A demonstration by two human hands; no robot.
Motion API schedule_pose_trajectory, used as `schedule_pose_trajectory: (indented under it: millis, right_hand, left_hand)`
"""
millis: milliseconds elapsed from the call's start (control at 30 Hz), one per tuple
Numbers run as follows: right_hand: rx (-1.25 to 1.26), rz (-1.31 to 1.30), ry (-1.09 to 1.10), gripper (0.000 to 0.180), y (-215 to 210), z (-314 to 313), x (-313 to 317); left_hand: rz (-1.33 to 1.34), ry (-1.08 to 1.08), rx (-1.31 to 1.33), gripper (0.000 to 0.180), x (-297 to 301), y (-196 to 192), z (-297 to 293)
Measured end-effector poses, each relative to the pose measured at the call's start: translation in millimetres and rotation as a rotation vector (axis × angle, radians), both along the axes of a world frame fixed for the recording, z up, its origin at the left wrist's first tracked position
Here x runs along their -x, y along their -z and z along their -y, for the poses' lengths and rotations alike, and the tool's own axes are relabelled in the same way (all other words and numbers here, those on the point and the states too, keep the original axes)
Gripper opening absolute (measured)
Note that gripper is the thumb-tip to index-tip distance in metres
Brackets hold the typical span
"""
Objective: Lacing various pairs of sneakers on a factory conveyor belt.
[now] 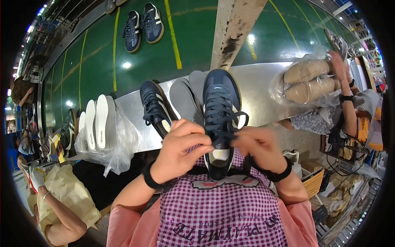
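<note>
A dark navy sneaker point(231, 88) with white side stripes and a gum-coloured sole edge lies in front of me, toe pointing away, its heel at my checked apron. Its dark shoelace point(224, 131) is crossed at the top of the tongue, and one loop sticks out to the right. My left hand point(177, 151) pinches the lace on the left side. On the right, my right hand point(263, 149), smeared by motion, has its fingers closed at the lace. A matching sneaker point(153, 103) sits to the left, beside grey insoles point(181, 98).
A metal ledge point(259, 99) borders a green conveyor belt point(98, 61) carrying another pair of navy sneakers point(153, 24). A stained post point(236, 33) rises beyond. White insoles point(106, 123) in plastic lie left; bagged beige shoe forms point(306, 80) lie right, near a co-worker's hand point(338, 66).
</note>
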State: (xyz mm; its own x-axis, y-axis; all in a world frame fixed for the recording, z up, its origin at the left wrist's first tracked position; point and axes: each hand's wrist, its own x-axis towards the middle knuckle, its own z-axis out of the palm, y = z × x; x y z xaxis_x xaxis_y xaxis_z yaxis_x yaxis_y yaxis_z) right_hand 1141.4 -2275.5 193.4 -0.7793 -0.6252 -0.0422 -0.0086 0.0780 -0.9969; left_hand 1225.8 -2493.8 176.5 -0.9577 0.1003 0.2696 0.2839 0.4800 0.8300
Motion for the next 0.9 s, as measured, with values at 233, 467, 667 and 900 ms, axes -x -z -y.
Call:
schedule_pose_trajectory:
  millis: [233,467,667,900]
  right_hand:
    - [-0.09,0.576,-0.281,0.027,-8,-19,4]
    - [-0.178,0.389,-0.11,0.027,-14,-13,-6]
    - [-0.212,0.335,-0.143,0.029,-15,-16,-8]
    - [-0.15,0.383,-0.041,0.028,-11,-18,-2]
  left_hand:
    - [0.197,0.042,-0.076,0.018,6,-4,-1]
    - [0.174,0.412,-0.579,0.023,30,-21,12]
    - [0.841,0.284,-0.267,0.042,18,-26,14]
    - [0.213,0.818,-1.11,0.016,19,-20,53]
